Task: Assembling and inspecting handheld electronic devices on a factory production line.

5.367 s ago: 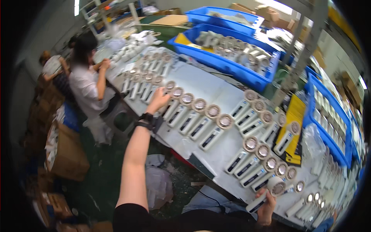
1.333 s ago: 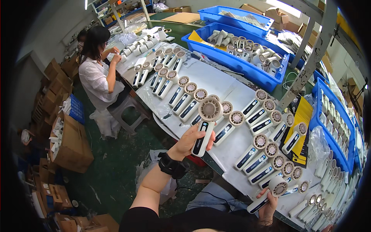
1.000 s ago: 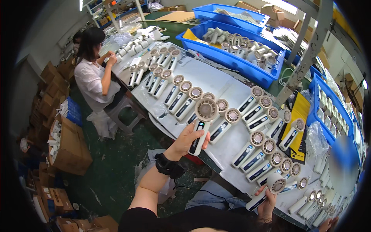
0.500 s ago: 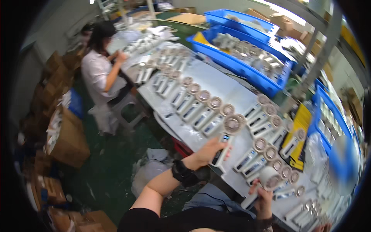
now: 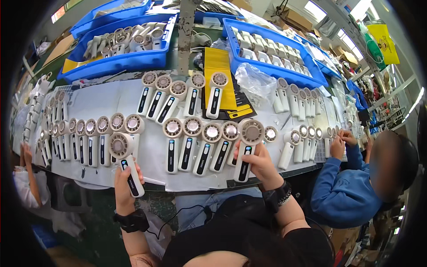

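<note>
My left hand [image 5: 123, 184] is closed around the handle of a white handheld fan [image 5: 120, 146] with a round beige grille, tilted slightly left, in front of a row of similar fans [image 5: 91, 141]. A small blue display glows on its black panel. My right hand [image 5: 261, 165] grips another handheld fan [image 5: 252, 132], nearly upright, its grille facing me and its display lit too. Beside it, several handheld fans [image 5: 203, 149] lie side by side on the table, partly covered by my right hand at the right end. Farther back is another group of fans [image 5: 171, 99].
The long grey-white table [image 5: 153, 171] has its near edge before me. Blue crates [image 5: 151, 58] of fan parts stand behind, with a metal post [image 5: 184, 40] between. A yellow-and-black sheet [image 5: 221, 64] and clear plastic bag [image 5: 254, 82] lie centrally. Co-workers sit left and right, one in a blue sweatshirt [image 5: 340, 196].
My view has swung to the right, bringing the right-hand co-worker into sight. Both hands still hold fans; they are now farther apart, and the right one's fan is raised with its grille toward me.
</note>
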A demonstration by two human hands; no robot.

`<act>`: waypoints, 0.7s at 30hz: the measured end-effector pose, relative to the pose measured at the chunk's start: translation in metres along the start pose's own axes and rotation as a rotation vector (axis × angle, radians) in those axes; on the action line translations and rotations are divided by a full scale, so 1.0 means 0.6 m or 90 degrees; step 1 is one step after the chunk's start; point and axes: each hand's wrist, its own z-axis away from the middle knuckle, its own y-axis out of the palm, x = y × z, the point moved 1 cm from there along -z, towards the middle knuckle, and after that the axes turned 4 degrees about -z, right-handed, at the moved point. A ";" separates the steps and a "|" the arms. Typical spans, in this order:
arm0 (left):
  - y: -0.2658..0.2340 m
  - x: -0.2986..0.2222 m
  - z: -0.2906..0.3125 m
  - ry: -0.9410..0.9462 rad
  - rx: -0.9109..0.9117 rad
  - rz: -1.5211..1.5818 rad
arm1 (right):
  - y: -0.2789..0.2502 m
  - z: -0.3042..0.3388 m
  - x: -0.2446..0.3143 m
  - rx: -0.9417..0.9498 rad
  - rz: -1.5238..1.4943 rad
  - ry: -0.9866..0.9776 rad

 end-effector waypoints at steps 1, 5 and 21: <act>0.002 0.001 0.000 -0.002 0.010 -0.003 | -0.011 0.002 0.009 -0.012 -0.001 -0.025; 0.005 0.004 0.006 0.001 0.018 -0.014 | -0.059 0.019 0.019 -0.083 0.025 -0.091; 0.015 0.009 -0.008 -0.011 0.006 -0.046 | -0.158 0.096 -0.077 -0.399 0.023 -0.072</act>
